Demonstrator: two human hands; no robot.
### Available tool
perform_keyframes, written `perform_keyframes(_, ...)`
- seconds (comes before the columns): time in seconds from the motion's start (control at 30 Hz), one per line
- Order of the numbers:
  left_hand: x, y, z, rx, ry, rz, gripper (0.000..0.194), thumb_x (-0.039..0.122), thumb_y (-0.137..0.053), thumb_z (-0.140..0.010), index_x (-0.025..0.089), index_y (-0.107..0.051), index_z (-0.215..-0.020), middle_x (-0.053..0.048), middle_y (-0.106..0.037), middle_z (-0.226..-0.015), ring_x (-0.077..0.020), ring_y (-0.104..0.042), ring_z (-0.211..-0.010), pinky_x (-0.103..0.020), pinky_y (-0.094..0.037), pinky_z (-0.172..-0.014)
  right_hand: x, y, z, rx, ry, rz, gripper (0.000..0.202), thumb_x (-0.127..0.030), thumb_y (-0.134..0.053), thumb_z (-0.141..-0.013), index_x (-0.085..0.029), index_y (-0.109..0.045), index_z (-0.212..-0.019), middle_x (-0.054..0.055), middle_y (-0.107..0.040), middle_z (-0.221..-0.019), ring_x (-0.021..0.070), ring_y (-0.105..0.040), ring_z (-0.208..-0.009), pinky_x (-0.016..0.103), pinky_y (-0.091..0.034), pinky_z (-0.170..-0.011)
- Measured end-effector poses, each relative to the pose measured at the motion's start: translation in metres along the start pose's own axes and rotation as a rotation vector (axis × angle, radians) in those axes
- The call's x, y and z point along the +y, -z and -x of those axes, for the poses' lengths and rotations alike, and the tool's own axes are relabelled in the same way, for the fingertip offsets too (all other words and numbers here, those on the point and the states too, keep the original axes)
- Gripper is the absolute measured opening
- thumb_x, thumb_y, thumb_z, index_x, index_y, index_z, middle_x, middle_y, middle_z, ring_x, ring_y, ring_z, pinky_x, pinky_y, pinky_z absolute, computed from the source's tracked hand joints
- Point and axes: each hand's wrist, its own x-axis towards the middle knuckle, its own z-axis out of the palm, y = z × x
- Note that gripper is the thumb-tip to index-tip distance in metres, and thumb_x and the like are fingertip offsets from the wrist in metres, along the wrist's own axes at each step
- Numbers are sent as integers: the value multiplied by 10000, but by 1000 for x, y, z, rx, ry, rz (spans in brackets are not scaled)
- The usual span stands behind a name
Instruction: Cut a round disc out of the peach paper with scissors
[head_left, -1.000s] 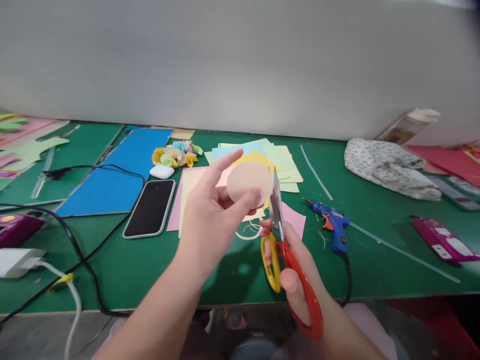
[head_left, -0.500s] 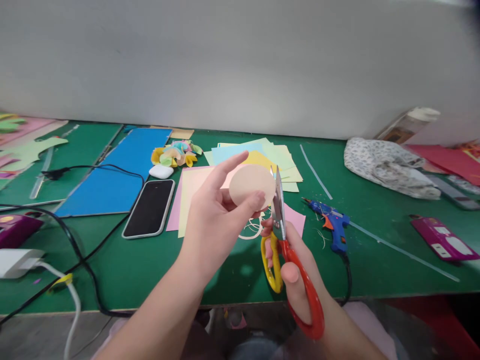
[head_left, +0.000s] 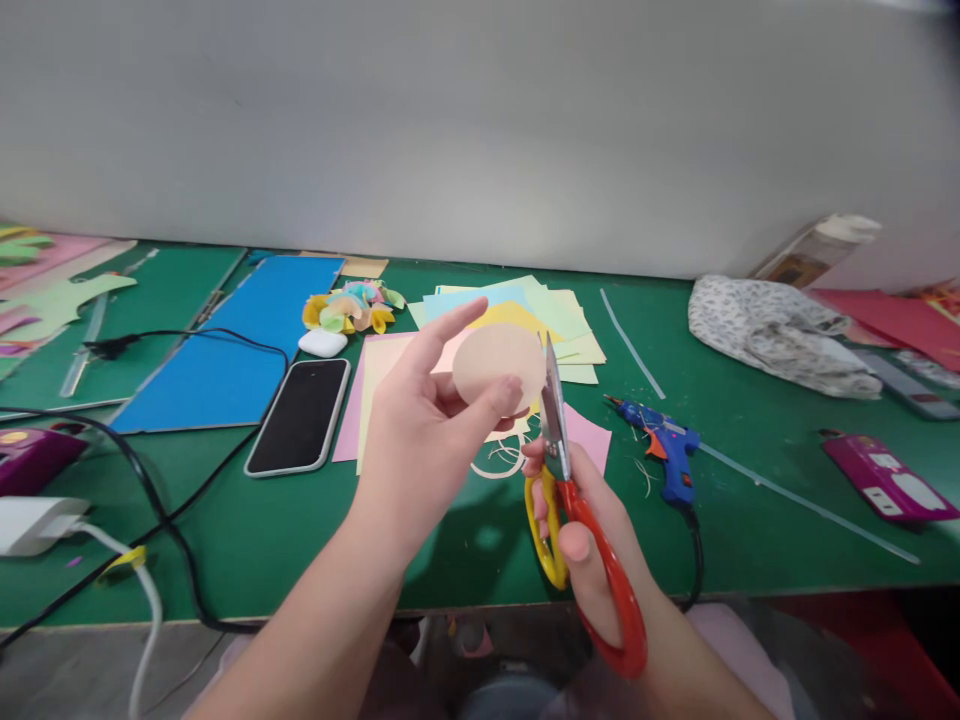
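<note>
Between the thumb and fingers of my left hand (head_left: 427,440) is a round piece of pale cream paper (head_left: 491,358), held up above the table with its index finger stretched out. My right hand (head_left: 596,530) grips scissors (head_left: 556,430) with one red and one yellow handle. Their blades point up beside the disc's right edge; whether they touch it I cannot tell. Below the disc, thin curled paper offcuts (head_left: 496,472) lie on the green table. Behind my hands are stacked sheets of coloured paper (head_left: 581,310).
A phone (head_left: 300,415), a white earbud case (head_left: 322,343) and paper flowers (head_left: 349,308) lie left of the paper. A blue board (head_left: 217,350) has black cable across it. To the right lie a blue glue gun (head_left: 664,445), glue sticks, a patterned cloth (head_left: 772,340) and a purple device (head_left: 889,477).
The paper disc and my left hand have shifted slightly left and up. The scissors have stayed nearly in place, their blades leaning a little more to the left.
</note>
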Motion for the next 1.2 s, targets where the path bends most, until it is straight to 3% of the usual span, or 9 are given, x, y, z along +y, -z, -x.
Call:
perform_keyframes(0.17,2,2,-1,-11,-34,-30,605,186,-850,-818,263,-712,-1401,8,-829,-847,-193,-800,-685,-316,-726,-671,3,-1,-1,8,11,16,909,-999,-635,-737,-270,-741,-1270,36,-617,-969,176,-554,-694,295,-506,-606)
perform_keyframes(0.43,9,0,3,10,-15,-18,577,160,-817,-854,239,-694,-1412,14,-822,-818,-189,-807,-702,-301,-722,-699,2,0,0,-4,4,-10,861,-973,-663,-752,-273,-751,-1246,24,-607,-939,171,-552,-693,288,-491,-611)
perform_keyframes(0.8,5,-1,3,20,-42,-13,576,177,-793,-858,239,-690,-1421,10,-822,-815,-201,-814,-710,-322,-728,-696,6,0,-1,8,19,49,941,-1029,-590,-718,-253,-740,-1230,20,-585,-859,187,-558,-662,289,-509,-565)
perform_keyframes(1.2,7,1,-1,44,-15,6,581,191,-826,-825,243,-703,-1391,22,-819,-777,-206,-823,-709,-323,-731,-692,10,-1,0,34,-4,34,912,-1015,-642,-681,-271,-780,-1189,40,-620,-938,195,-569,-732,305,-534,-657)
